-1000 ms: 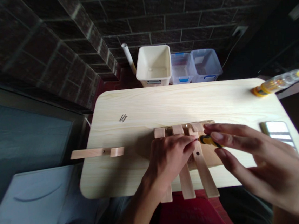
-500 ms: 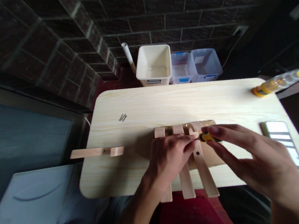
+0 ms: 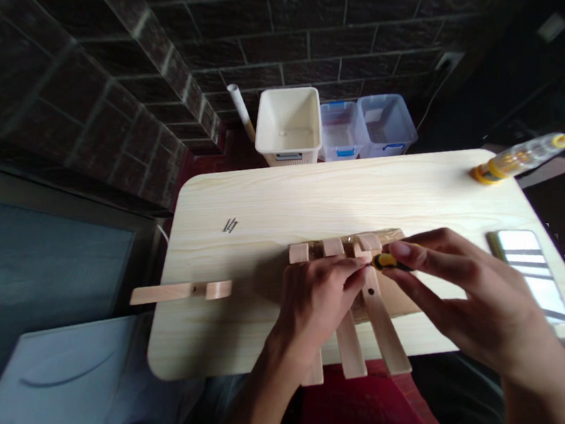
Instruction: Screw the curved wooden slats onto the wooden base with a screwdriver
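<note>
My right hand [image 3: 464,281] grips a yellow-and-black screwdriver [image 3: 386,262] between thumb and fingers, its tip pointing left. Thumb and forefinger of my left hand [image 3: 315,295] are pinched at that tip, and whatever lies between them is hidden. Under the tip, the rightmost curved wooden strip [image 3: 387,335] shows a dark hole. Beside it lie a middle wooden strip [image 3: 350,349] and a left wooden strip [image 3: 311,369], partly covered by my left hand. All three have bent far ends and rest across a brown cardboard piece [image 3: 400,294], their near ends jutting past the table edge.
Another curved wooden strip [image 3: 170,292] overhangs the left edge of the table [image 3: 261,200]. Several dark screws [image 3: 230,226] lie at the left. A phone [image 3: 531,271] and a clear-and-yellow screwdriver-like tube [image 3: 522,157] are on the right. Behind stand a cream bin [image 3: 290,141] and clear boxes [image 3: 388,125].
The view has shifted slightly. Both hands keep nearly the same places, with the right fingers a little changed around the screwdriver handle.
</note>
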### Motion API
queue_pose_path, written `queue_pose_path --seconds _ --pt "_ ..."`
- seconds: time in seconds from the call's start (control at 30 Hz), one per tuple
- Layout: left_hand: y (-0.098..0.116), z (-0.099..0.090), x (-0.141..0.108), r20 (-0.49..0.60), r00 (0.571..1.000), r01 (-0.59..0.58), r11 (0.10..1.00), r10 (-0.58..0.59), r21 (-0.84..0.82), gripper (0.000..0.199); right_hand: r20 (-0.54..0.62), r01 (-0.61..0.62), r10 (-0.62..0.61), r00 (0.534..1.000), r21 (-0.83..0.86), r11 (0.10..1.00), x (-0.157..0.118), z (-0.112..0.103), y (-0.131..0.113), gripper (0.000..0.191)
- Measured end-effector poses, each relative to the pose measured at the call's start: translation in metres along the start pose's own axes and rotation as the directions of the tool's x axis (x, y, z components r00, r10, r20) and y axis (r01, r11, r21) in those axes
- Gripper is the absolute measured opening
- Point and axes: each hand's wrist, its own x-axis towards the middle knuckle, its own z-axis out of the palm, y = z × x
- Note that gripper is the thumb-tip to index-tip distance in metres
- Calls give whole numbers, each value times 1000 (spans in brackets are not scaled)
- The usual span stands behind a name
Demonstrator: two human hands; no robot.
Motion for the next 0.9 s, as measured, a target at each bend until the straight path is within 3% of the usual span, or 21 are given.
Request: queue_pose_path --seconds 0.33,0.7,0.9 --pt "1 -1 0 -18 1000 2 1000 -1 17 16 73 -23 21 997 24 999 -2 -3 -6 58" --pt "5 -10 4 17 1000 11 1000 -11 -28 15 130 12 -16 991 32 999 -7 -4 -10 74" --pt "4 -8 3 -29 1000 10 999 -11 -36 15 114 2 -5 993 26 1000 -5 -3 -9 77"
